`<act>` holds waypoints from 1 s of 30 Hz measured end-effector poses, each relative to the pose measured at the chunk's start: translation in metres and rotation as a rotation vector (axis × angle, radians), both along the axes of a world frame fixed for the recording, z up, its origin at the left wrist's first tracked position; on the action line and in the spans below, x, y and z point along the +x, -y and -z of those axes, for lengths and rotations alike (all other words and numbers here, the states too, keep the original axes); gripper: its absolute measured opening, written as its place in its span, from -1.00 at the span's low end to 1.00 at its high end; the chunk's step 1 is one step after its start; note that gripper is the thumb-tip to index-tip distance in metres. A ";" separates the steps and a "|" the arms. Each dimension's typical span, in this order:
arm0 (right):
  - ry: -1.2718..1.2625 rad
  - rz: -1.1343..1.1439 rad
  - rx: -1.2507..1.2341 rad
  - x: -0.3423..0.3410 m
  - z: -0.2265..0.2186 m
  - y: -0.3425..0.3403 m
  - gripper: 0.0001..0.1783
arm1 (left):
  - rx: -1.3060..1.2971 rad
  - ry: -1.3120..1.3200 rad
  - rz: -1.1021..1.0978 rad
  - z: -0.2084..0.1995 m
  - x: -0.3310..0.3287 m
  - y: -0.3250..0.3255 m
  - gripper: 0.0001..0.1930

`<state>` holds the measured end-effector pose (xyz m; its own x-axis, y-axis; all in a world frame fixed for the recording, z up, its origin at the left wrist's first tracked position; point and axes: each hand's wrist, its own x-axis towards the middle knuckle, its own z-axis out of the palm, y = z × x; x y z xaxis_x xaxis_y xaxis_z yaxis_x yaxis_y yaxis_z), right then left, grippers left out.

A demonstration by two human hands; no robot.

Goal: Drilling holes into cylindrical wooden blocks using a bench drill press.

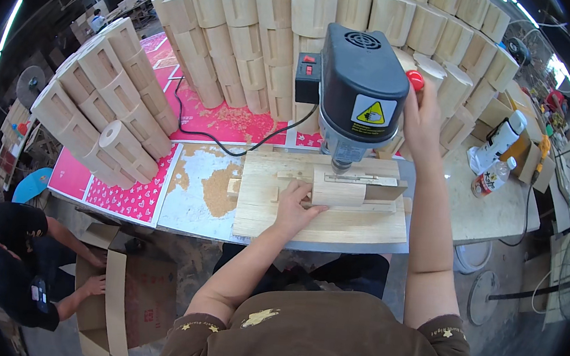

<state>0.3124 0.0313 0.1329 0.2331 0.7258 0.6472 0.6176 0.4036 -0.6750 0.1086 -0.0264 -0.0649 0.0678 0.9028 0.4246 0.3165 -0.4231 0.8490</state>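
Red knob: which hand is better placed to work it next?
Probably the right hand: it is on the red knob, while the left hand is down at the wooden block.

Pale wood blk, horiz., prob. slotted

Drill press: one. Red ball knob: one. Warning label: one. Wooden workpiece under drill: one. Bottles at right: two. Open carton at lower left: one. Stacked wooden cylinders: dozens, exact count hidden.
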 end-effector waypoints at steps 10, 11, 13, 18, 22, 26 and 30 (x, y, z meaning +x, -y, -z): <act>0.745 -0.111 -0.202 0.037 0.142 0.069 -0.71 | -0.067 -0.090 0.144 -0.023 -0.066 0.005 -0.65; 0.739 -0.121 -0.231 0.037 0.139 0.071 -0.71 | 0.053 -0.242 0.106 -0.030 -0.083 0.010 -0.66; 0.745 -0.205 -0.179 0.036 0.133 0.072 -0.68 | 0.057 -0.224 0.127 -0.033 -0.110 0.022 -0.71; 0.676 -0.193 -0.228 0.046 0.135 0.085 -0.64 | -0.411 0.318 0.016 -0.062 -0.129 0.040 -0.84; 0.642 -0.246 -0.247 0.035 0.135 0.090 -0.61 | -0.625 0.405 -0.095 -0.070 -0.105 0.032 -0.70; 0.643 -0.230 -0.236 0.035 0.136 0.090 -0.61 | -0.813 0.323 -0.124 -0.053 -0.092 0.027 -0.59; 0.653 -0.232 -0.229 0.036 0.136 0.091 -0.61 | -0.848 0.379 -0.110 -0.052 -0.086 0.022 -0.57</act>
